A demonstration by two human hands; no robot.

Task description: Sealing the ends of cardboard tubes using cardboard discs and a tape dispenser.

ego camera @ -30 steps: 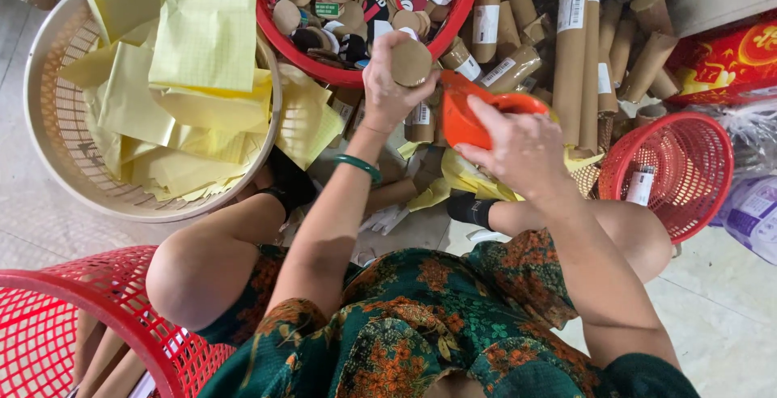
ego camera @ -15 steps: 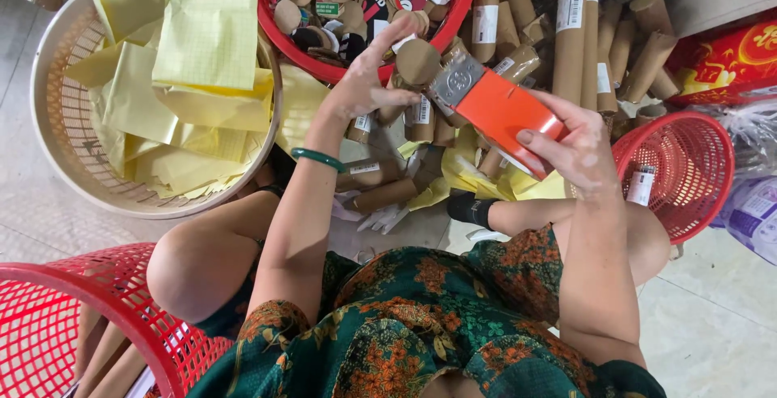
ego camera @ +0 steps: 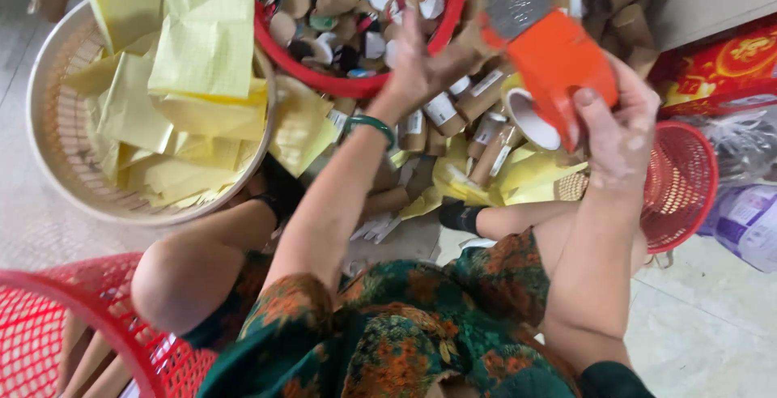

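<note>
A wide cream plastic basket [ego camera: 48,163] with a woven-looking wall is sitting on the floor at the left, its top edge cut off by the frame, and crumpled yellow paper sheets [ego camera: 198,50] are covering most of its inside. Beside it, a round red basin [ego camera: 356,86] is running off the top of the frame, holding a jumble of short cardboard tubes and round caps too small and blurred to sort out. A red mesh basket [ego camera: 688,179] is standing at the right, half hidden behind the person's right forearm, and another red mesh basket [ego camera: 48,325] is being cropped at the lower left corner. Brown cardboard tubes [ego camera: 486,135] with white labels are lying in a loose pile on the floor between the basin and the person's knees. The right hand [ego camera: 619,135] is holding an orange tape dispenser [ego camera: 554,62] up over the pile, its grip closed around the boxy body, with a grey blade plate showing at the top and a roll at its lower side. The left hand [ego camera: 417,70], blurred, is reaching over the basin's rim with fingers spread; whether its grip is holding anything, I cannot tell.
</note>
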